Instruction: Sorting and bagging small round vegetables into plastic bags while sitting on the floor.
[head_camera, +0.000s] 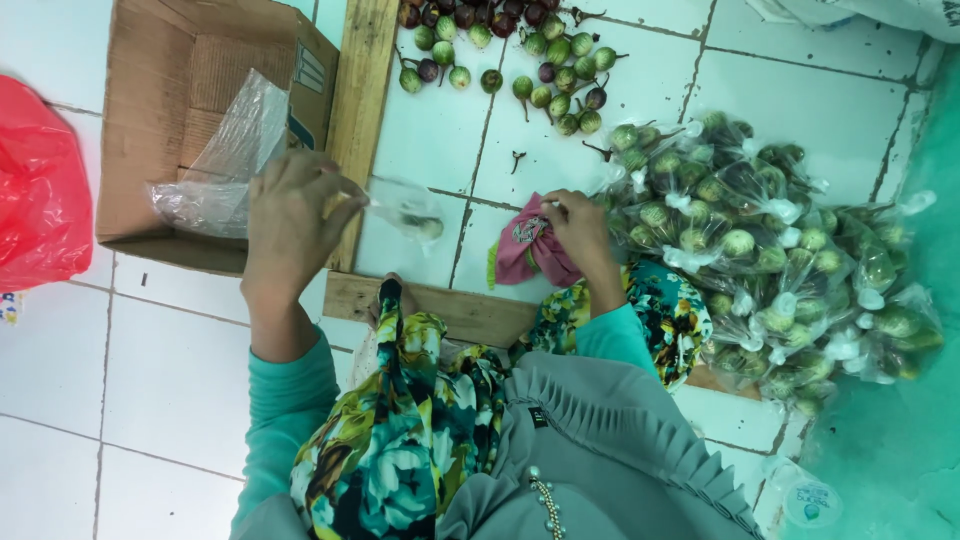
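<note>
Head view, looking straight down over white floor tiles (170, 370). Left hand (292, 222) closed in a pinch on a small clear plastic bag (410, 212), back of the hand up, fingers curled around the bag's neck; bag stretched out to the right over the tiles, a few small green fruits showing faintly inside. Right hand (580, 232) closed on a pink patterned cloth (530, 250), fingertips gripping its bunched top (whether anything sits inside the cloth, impossible to tell). Cloth resting on the tile just beside the heap of filled bags (770, 260), each one clear, knotted and packed with round green fruits, piled at the right against a teal surface (900, 440). Loose small eggplants (520, 50), green and dark purple with stems, scattered on the tiles above both hands, well apart from the clear bag. Open cardboard box (180, 90) at upper left, with crumpled clear plastic (225, 160) spilling over its near edge, close to the left hand. Upright wooden board (362, 110) between box and tiles, a second wooden board (450, 310) lying crosswise below the hands. Red plastic bag (40, 190) at the far left edge. Teal sleeves, floral fabric and grey pleated cloth filling the bottom of the frame.
</note>
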